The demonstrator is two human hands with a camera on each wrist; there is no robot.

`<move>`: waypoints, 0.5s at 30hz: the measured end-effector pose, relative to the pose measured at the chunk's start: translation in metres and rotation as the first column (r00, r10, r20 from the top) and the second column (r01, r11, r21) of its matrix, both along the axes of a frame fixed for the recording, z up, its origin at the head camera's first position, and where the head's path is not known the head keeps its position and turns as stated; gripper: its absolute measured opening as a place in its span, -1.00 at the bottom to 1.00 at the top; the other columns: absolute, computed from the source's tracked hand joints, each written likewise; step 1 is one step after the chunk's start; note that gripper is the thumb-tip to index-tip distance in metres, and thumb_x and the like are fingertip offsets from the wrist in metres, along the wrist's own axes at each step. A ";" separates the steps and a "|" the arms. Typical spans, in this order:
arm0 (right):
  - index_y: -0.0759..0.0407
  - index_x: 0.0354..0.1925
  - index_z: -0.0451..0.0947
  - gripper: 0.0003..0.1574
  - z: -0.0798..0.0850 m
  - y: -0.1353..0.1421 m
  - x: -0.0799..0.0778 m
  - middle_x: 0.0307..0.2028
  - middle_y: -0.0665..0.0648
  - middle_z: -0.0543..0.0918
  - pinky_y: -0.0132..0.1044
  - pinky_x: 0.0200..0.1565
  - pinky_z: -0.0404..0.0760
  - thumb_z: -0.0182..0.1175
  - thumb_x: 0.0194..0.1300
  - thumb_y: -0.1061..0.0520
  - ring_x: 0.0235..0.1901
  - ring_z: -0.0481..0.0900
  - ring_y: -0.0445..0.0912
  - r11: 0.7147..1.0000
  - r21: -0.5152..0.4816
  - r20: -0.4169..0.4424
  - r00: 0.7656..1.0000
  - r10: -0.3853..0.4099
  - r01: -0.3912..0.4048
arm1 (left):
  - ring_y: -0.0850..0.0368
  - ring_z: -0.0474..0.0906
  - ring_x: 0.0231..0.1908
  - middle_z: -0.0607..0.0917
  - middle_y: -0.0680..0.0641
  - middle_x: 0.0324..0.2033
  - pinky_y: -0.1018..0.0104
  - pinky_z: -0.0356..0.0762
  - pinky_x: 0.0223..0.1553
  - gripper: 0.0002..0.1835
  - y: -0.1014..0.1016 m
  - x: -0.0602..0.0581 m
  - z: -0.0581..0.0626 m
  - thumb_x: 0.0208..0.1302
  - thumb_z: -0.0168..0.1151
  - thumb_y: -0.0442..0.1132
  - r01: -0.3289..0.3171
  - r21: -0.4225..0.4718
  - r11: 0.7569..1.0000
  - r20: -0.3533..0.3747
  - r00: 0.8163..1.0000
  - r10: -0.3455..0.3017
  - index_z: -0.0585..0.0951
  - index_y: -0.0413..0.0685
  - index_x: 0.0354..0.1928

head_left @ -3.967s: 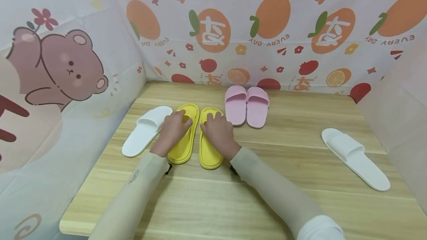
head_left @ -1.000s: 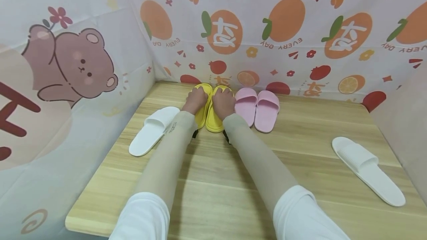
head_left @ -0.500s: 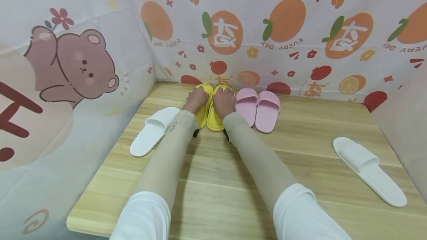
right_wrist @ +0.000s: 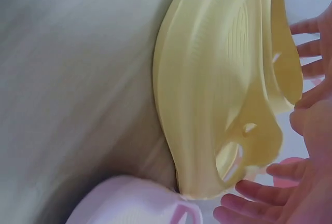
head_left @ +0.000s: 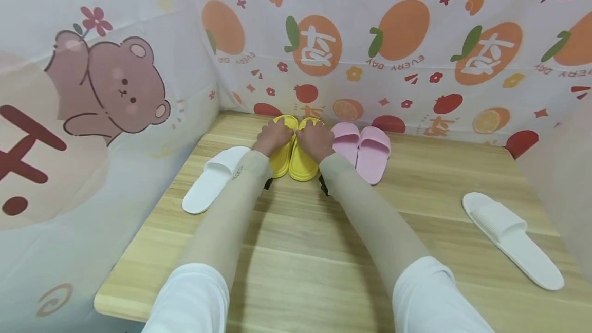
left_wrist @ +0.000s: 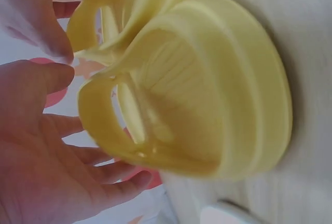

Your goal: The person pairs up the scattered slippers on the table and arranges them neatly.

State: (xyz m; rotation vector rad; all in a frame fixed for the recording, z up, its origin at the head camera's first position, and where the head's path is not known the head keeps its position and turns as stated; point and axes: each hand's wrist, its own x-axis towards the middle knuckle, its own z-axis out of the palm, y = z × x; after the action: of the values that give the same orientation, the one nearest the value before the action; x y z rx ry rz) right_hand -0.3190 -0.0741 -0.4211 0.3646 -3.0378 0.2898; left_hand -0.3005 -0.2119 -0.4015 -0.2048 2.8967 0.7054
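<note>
In the head view, the left yellow slipper [head_left: 279, 162] and right yellow slipper [head_left: 302, 164] are seen side by side at the back of the desk [head_left: 305, 266], just left of the pink slippers [head_left: 371, 163]. Their straps are partly covered by the left-hand grip [head_left: 273, 136] and right-hand grip [head_left: 316, 141]. The pair could be knocked askew if a strap were caught by a fingertip; the pink slippers might be nudged by the right sleeve [head_left: 370, 204], and the left white slipper [head_left: 208, 186] by the left sleeve [head_left: 226, 209], both being crossed closely.

In the left wrist view, the left-hand grip is held apart, thumb and fingers spread beside the strap, with nothing clamped; whether the strap is touched cannot be told.

In the right wrist view, the right-hand grip is likewise spread, fingers nearly straight near the strap, with nothing enclosed; light contact cannot be ruled out.
</note>
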 end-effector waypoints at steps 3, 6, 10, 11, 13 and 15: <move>0.22 0.21 0.46 -0.29 0.003 0.004 0.004 0.02 0.28 0.62 0.11 -0.06 0.62 -0.12 0.52 -0.31 -0.02 0.65 0.16 1.000 -0.017 0.011 1.000 0.023 -0.022 | -0.45 0.17 0.39 0.21 -0.38 0.47 -0.36 0.18 0.34 -0.31 -0.004 0.003 0.001 0.50 -0.17 0.08 0.004 -0.039 0.999 -0.001 1.000 -0.004 0.17 -0.13 0.53; 0.20 0.24 0.43 -0.30 0.008 0.007 0.007 0.06 0.26 0.61 0.11 -0.04 0.61 -0.13 0.52 -0.31 0.03 0.63 0.16 0.999 -0.027 0.025 0.999 0.041 -0.041 | -0.46 0.19 0.37 0.23 -0.38 0.45 -0.40 0.17 0.32 -0.31 -0.009 0.008 0.002 0.50 -0.19 0.10 0.028 -0.075 0.997 -0.010 1.000 -0.028 0.19 -0.12 0.52; 0.17 0.31 0.38 -0.26 0.013 0.011 0.011 0.17 0.26 0.56 0.11 -0.01 0.60 -0.13 0.52 -0.33 0.09 0.59 0.18 0.997 -0.034 0.045 0.997 0.064 -0.062 | -0.46 0.13 0.41 0.17 -0.37 0.49 -0.44 0.09 0.34 -0.29 -0.011 0.017 0.004 0.52 -0.18 0.13 0.063 -0.103 0.993 -0.021 0.998 -0.065 0.16 -0.11 0.54; 0.16 0.33 0.37 -0.25 0.013 0.013 0.011 0.19 0.26 0.55 0.12 0.00 0.60 -0.13 0.51 -0.34 0.10 0.59 0.18 0.997 -0.036 0.046 0.997 0.065 -0.063 | -0.46 0.11 0.42 0.15 -0.37 0.50 -0.44 0.08 0.34 -0.29 -0.011 0.019 0.004 0.52 -0.18 0.15 0.068 -0.110 0.992 -0.027 0.997 -0.071 0.16 -0.10 0.55; 0.14 0.38 0.33 -0.22 0.012 0.019 0.013 0.26 0.26 0.50 0.12 0.03 0.59 -0.14 0.51 -0.36 0.15 0.55 0.18 0.998 -0.027 0.055 0.996 0.064 -0.063 | -0.45 0.06 0.45 0.11 -0.38 0.52 -0.44 0.04 0.36 -0.27 -0.010 0.024 0.006 0.53 -0.16 0.16 0.084 -0.117 0.990 -0.035 0.995 -0.088 0.12 -0.10 0.56; 0.12 0.41 0.30 -0.18 0.010 0.026 0.015 0.32 0.27 0.44 0.12 0.06 0.58 -0.14 0.50 -0.38 0.21 0.50 0.19 0.998 -0.026 0.062 0.996 0.064 -0.062 | -0.44 0.04 0.47 0.08 -0.38 0.53 -0.44 0.01 0.38 -0.25 -0.008 0.029 0.006 0.53 -0.16 0.17 0.095 -0.123 0.988 -0.041 0.994 -0.101 0.09 -0.09 0.57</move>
State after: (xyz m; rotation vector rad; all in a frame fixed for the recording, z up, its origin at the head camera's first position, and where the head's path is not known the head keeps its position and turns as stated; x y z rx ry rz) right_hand -0.3038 -0.0485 -0.4112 0.4587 -3.0854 0.3480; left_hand -0.2712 -0.2202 -0.3951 -0.0599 2.9725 0.5265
